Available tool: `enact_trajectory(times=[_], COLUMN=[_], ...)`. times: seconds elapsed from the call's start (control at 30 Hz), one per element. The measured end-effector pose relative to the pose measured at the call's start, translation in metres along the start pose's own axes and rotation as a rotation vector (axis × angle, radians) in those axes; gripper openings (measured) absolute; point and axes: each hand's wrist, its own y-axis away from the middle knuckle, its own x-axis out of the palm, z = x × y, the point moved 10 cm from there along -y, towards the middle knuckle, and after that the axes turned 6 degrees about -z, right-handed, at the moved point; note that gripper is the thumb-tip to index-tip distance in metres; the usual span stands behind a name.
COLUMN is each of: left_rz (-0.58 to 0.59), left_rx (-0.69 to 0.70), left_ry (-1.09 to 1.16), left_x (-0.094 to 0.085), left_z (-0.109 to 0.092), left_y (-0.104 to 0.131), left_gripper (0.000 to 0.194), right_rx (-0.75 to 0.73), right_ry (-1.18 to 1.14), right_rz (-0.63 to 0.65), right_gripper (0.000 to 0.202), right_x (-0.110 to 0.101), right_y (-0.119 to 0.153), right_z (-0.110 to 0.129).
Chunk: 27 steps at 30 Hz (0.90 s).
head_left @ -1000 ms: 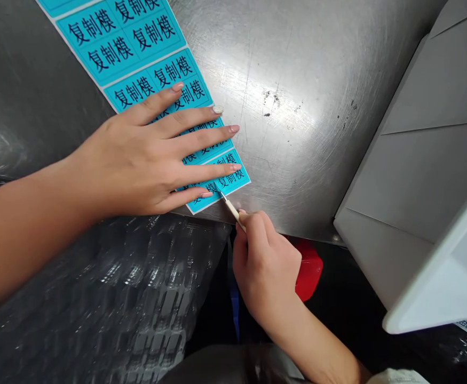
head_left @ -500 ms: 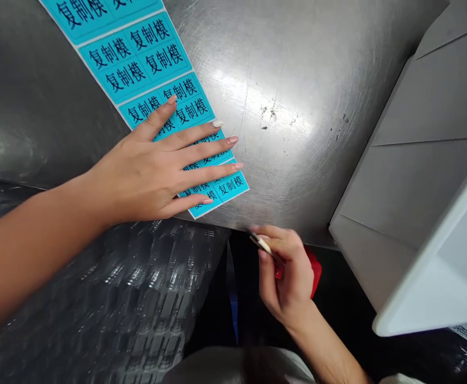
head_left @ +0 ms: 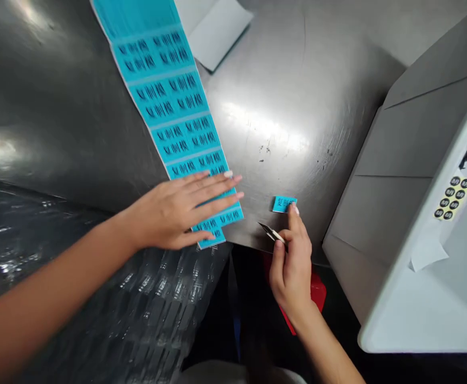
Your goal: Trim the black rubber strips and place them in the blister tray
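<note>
My left hand (head_left: 177, 213) lies flat, fingers stretched out, across the lower end of a long blue label strip (head_left: 177, 101) printed with black characters. It covers several of the labels, and the strip's bottom right corner has a notch. In my right hand (head_left: 293, 261), near the table's front edge, is a slim craft knife (head_left: 272, 233) with a dark pointed blade and a white part behind it. The blade points up and left, apart from the strip. My right index fingertip touches a small separate blue label (head_left: 282, 204) on the metal table.
The scratched metal table (head_left: 297, 80) has a white folded paper (head_left: 221, 32) at the back. At right stands a white bin (head_left: 437, 298) bearing round black stickers (head_left: 452, 198). Clear plastic trays (head_left: 145, 309) lie at lower left; something red (head_left: 318, 290) sits below the table edge.
A small label is now separate from the strip's lower corner and lies to its right under my right index finger. My right hand has moved up onto the table; the view has shifted.
</note>
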Motion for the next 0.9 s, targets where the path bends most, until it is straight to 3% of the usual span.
enact_trajectory(times=[0.07, 0.13, 0.2, 0.3, 0.37, 0.43, 0.53, 0.63, 0.77, 0.9], left_rz=[-0.092, -0.200, -0.217, -0.122, -0.168, -0.241, -0.199, -0.177, -0.291, -0.228], left_rx=[-0.061, -0.268, -0.416, -0.314, -0.248, -0.294, -0.398, -0.393, -0.304, -0.309], left_ry=[-0.051, -0.165, -0.246, -0.210, -0.210, -0.260, -0.281, -0.288, -0.302, -0.120], left_x=[-0.012, -0.025, -0.025, -0.003, -0.001, -0.006, -0.002, 0.001, -0.017, -0.029], left_z=[0.001, 0.014, 0.018, -0.011, -0.028, -0.029, -0.018, -0.019, -0.037, -0.055], left_y=[0.004, 0.013, 0.024, 0.028, 0.028, 0.028, 0.026, 0.031, 0.056, 0.098], left_gripper=[0.081, 0.089, 0.094, 0.078, 0.065, 0.066, 0.076, 0.061, 0.043, 0.052], right_rx=[0.031, 0.037, 0.033, 0.026, 0.012, -0.009, -0.026, -0.014, 0.022, 0.107], right_ry=[-0.083, -0.145, -0.198, -0.248, -0.257, -0.257, -0.255, -0.268, -0.332, -0.566], right_rz=[-0.057, -0.078, -0.070, -0.049, -0.038, -0.010, 0.041, 0.055, 0.007, -0.146], right_gripper=[0.009, 0.010, 0.010, 0.011, 0.011, 0.012, 0.013, 0.013, 0.011, 0.010], right_x=[-0.007, -0.010, -0.010, -0.009, -0.008, -0.005, 0.001, 0.003, -0.006, -0.026], right_y=[-0.004, -0.007, -0.010, -0.015, -0.018, -0.020, -0.021, -0.022, -0.027, -0.041], right_z=[-0.002, 0.001, 0.005, 0.008, 0.009, 0.010, 0.011, 0.008, 0.007, 0.007])
